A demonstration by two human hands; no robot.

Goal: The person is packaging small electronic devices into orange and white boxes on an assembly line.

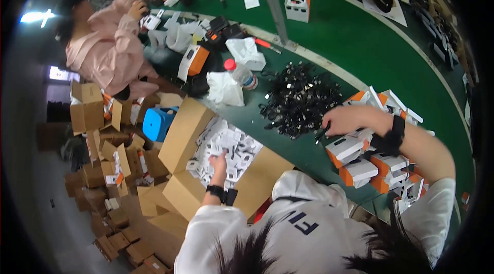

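My left hand (218, 162) reaches down into an open cardboard box (188, 132) on my left. Its fingers are closed among many small white printed leaflets (241, 151); what they pinch is too small to make out. Over the green worktable, my right hand (340, 119) is at the right edge of a heap of short black cables (298, 96). Its fingers curl down with a black cable (322, 134) at their tips. Just below that hand and forearm stand several open white-and-orange product boxes (358, 172). Each of my wrists wears a black band.
A clear bottle with a red cap (242, 74) and white plastic bags (225, 89) stand beyond the cables. A person in pink (110, 42) works at far left. A blue stool (158, 124) and stacked cartons (92, 176) fill the left floor. A metal post (272, 6) rises from the table.
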